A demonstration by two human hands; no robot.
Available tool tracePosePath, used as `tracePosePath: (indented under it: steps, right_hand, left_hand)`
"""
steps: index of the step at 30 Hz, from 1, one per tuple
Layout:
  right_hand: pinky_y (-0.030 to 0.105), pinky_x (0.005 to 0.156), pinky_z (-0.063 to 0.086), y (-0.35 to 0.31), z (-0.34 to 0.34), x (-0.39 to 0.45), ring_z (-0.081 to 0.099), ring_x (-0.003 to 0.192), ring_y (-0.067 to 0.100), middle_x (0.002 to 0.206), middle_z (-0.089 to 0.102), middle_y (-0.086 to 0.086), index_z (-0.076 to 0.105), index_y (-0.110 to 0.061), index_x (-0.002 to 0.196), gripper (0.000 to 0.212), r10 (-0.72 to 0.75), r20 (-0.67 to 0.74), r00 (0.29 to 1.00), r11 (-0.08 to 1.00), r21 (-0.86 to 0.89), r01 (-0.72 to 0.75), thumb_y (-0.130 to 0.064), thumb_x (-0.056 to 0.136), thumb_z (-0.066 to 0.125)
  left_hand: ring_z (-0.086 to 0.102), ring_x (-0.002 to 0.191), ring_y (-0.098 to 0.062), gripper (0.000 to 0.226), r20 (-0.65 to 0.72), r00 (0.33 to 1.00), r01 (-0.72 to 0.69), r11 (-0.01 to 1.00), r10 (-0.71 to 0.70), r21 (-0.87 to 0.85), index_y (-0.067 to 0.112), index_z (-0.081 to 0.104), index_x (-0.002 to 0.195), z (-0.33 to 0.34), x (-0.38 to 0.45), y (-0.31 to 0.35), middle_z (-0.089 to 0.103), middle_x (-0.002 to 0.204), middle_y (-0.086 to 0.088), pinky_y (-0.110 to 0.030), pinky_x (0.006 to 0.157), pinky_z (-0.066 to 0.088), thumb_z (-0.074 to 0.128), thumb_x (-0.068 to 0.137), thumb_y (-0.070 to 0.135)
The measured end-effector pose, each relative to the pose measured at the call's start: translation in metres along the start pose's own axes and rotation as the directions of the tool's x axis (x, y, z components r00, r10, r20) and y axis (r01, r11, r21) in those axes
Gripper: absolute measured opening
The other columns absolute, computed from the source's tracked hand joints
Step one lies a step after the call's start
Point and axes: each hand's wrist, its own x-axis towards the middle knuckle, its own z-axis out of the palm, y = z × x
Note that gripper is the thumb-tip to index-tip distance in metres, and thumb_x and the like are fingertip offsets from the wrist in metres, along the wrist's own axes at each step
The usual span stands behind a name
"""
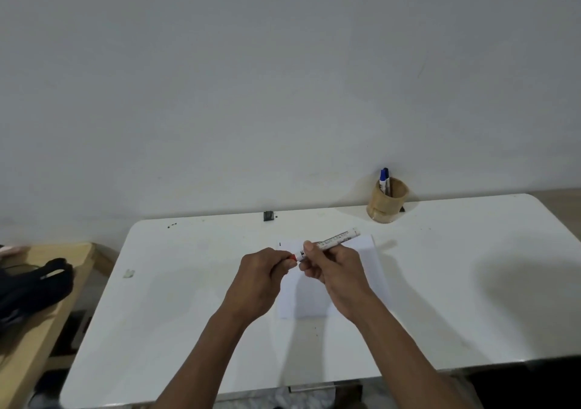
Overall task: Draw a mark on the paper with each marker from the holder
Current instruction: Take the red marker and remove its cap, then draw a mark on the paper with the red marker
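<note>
Above the white paper [367, 270] my right hand [330, 267] grips the white barrel of a red marker [338, 239], which slants up to the right. My left hand [264, 271] is closed around its red cap [293, 257] at the lower left end. A short dark mark [279, 244] sits near the paper's far left corner. A round wooden holder [388, 202] stands at the back right of the table, with a blue marker [383, 179] and a dark marker [388, 185] upright in it.
The white table [188, 298] stands against a plain wall. A small dark object [268, 215] lies at its back edge and a paper scrap [129, 273] near the left edge. A wooden bench with a black bag [34, 286] is at the left.
</note>
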Motion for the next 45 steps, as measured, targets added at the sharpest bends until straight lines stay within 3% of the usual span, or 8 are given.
tracePosePath:
  steps: [3, 6, 14, 20, 27, 34, 41, 45]
  right_hand:
    - [0.025, 0.067, 0.058, 0.0, -0.007, 0.013, 0.067, 0.068, 0.021, 0.074, 0.074, 0.009, 0.073, 0.001, 0.091, 0.012, 0.0, -0.03, 1.0, 0.997, 0.075, 0.002, -0.011, 0.095, 0.069]
    - [0.022, 0.063, 0.058, -0.009, -0.024, 0.028, 0.066, 0.066, 0.021, 0.073, 0.071, 0.011, 0.071, 0.002, 0.091, 0.01, -0.011, -0.068, 0.998, 0.988, 0.154, 0.022, -0.005, 0.096, 0.066]
    - [0.028, 0.068, 0.059, -0.002, -0.038, 0.053, 0.069, 0.069, 0.022, 0.079, 0.073, 0.012, 0.073, 0.0, 0.092, 0.013, 0.029, -0.074, 0.997, 0.997, 0.074, -0.024, -0.012, 0.095, 0.071]
    - [0.03, 0.069, 0.06, 0.015, -0.04, 0.065, 0.069, 0.071, 0.023, 0.079, 0.075, 0.011, 0.073, 0.0, 0.094, 0.012, 0.083, -0.093, 0.992, 0.995, 0.068, -0.077, -0.012, 0.093, 0.072]
    - [0.036, 0.072, 0.057, 0.022, -0.054, 0.079, 0.069, 0.072, 0.025, 0.077, 0.074, 0.01, 0.073, 0.0, 0.095, 0.012, 0.121, -0.094, 0.988, 0.992, 0.047, -0.117, -0.012, 0.093, 0.073]
    - [0.035, 0.07, 0.057, 0.025, -0.059, 0.085, 0.069, 0.071, 0.025, 0.073, 0.074, 0.006, 0.073, -0.001, 0.094, 0.011, 0.133, -0.08, 0.988, 0.991, 0.033, -0.131, -0.012, 0.093, 0.073]
    - [0.032, 0.069, 0.058, 0.027, -0.055, 0.085, 0.075, 0.074, 0.025, 0.08, 0.076, 0.01, 0.074, 0.0, 0.095, 0.012, 0.098, -0.082, 0.992, 0.995, 0.012, -0.098, -0.01, 0.089, 0.077]
    - [0.034, 0.068, 0.061, 0.027, -0.044, 0.088, 0.078, 0.075, 0.027, 0.078, 0.077, 0.014, 0.07, 0.001, 0.089, 0.016, 0.055, -0.08, 0.995, 0.998, 0.004, -0.055, 0.0, 0.079, 0.083]
  left_hand:
    - [0.056, 0.057, -0.001, 0.03, 0.007, 0.997, 0.083, 0.996, -0.083, -0.015, 0.01, 0.073, 0.08, -0.001, 0.002, -0.009, 0.059, 0.059, 0.012, -0.007, 0.057, 0.036, 0.057, 0.098, 0.027]
    - [0.058, 0.064, 0.01, 0.024, 0.053, 0.978, 0.205, 0.979, -0.204, -0.013, 0.012, 0.076, 0.089, -0.005, 0.003, -0.029, 0.064, 0.066, 0.013, -0.005, 0.06, 0.039, 0.059, 0.098, 0.025]
    - [0.062, 0.064, -0.021, 0.008, -0.088, 0.867, 0.494, 0.869, -0.49, 0.032, 0.013, 0.062, 0.092, 0.017, 0.039, -0.071, 0.064, 0.066, 0.004, -0.029, 0.064, 0.046, 0.066, 0.091, 0.02]
    - [0.062, 0.084, -0.027, 0.012, -0.134, 0.832, 0.55, 0.831, -0.538, 0.078, 0.007, 0.067, 0.101, 0.038, 0.077, -0.097, 0.07, 0.092, -0.012, -0.031, 0.073, 0.045, 0.064, 0.091, 0.012]
    - [0.066, 0.088, -0.03, 0.015, -0.112, 0.801, 0.597, 0.8, -0.589, 0.06, 0.004, 0.068, 0.101, 0.051, 0.105, -0.111, 0.072, 0.095, -0.014, -0.037, 0.08, 0.053, 0.069, 0.089, 0.014]
    - [0.065, 0.089, -0.03, 0.015, -0.083, 0.779, 0.626, 0.778, -0.621, 0.057, 0.007, 0.07, 0.097, 0.06, 0.101, -0.123, 0.07, 0.094, -0.012, -0.032, 0.075, 0.047, 0.072, 0.087, 0.017]
    - [0.063, 0.105, -0.026, 0.065, -0.08, 0.719, 0.686, 0.723, -0.691, -0.083, 0.013, 0.046, 0.14, 0.058, 0.084, -0.114, 0.066, 0.112, -0.009, -0.035, 0.092, 0.049, 0.075, 0.083, 0.027]
    - [0.057, 0.116, -0.027, 0.048, -0.187, 0.818, 0.563, 0.824, -0.545, 0.064, 0.02, 0.049, 0.133, 0.066, 0.044, -0.103, 0.062, 0.124, -0.006, -0.042, 0.096, 0.048, 0.063, 0.089, 0.035]
